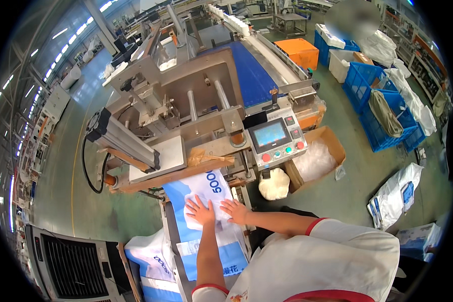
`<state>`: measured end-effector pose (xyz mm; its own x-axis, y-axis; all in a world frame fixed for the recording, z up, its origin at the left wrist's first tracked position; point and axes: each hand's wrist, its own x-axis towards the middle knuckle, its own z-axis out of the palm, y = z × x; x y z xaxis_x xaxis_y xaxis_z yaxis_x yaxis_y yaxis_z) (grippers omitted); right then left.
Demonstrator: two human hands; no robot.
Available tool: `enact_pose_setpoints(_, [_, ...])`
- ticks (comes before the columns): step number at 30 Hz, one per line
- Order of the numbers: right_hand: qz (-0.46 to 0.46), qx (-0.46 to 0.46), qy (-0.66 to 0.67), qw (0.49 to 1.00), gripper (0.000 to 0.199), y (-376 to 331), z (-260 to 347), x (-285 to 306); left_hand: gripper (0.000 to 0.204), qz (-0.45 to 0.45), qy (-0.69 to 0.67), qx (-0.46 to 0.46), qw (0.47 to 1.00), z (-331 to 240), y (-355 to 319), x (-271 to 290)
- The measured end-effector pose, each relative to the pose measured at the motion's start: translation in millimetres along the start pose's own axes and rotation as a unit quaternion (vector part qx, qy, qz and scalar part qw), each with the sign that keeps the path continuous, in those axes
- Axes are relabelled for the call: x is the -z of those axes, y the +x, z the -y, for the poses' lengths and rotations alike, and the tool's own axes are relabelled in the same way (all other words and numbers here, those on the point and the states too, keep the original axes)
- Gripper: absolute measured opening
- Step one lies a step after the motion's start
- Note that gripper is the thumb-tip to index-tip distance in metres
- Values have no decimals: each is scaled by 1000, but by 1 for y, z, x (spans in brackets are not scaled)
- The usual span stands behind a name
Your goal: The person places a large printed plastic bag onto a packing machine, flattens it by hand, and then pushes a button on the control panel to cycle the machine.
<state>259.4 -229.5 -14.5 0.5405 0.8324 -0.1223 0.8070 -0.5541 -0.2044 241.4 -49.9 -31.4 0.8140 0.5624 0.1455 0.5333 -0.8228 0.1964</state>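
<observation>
1. My left hand [200, 210] lies flat, fingers spread, on the white and blue printed plastic bag [209, 194], gripping nothing.
2. My right hand [235, 210] presses beside it on the same bag, open palm down, also holding nothing.
3. The bag rests on the narrow metal worktop [172, 229] of the grey steel packing machine [186, 100], its far end under the machine's mouth.
4. A stack of similar blue and white bags [151, 259] sits at my lower left.
5. The machine's grey control panel with a blue screen [276, 138] stands right of the bag.
6. An open cardboard box [319, 156] holds what looks like clear plastic film, though it is blurred.
</observation>
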Motion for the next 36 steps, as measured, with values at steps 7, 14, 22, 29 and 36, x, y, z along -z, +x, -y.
enact_pose_setpoints(7, [57, 16, -4, 998, 83, 4, -3, 18, 75, -6, -8, 3, 1000, 4, 2, -2])
enact_pose_setpoints(14, [78, 21, 10, 997, 84, 10, -8, 17, 76, 3, 2, 9, 1000, 3, 3, 1])
enact_pose_setpoints(22, [36, 32, -11, 999, 63, 30, -10, 27, 76, -33, 7, 9, 999, 8, 4, -11])
enact_pose_setpoints(29, [-67, 106, -107, 986, 64, 46, -26, 24, 76, -20, -8, 8, 1000, 7, 1, -10])
enact_pose_setpoints(36, [-30, 66, -87, 994, 71, 43, -29, 5, 75, -57, -8, 9, 998, 4, 8, -3])
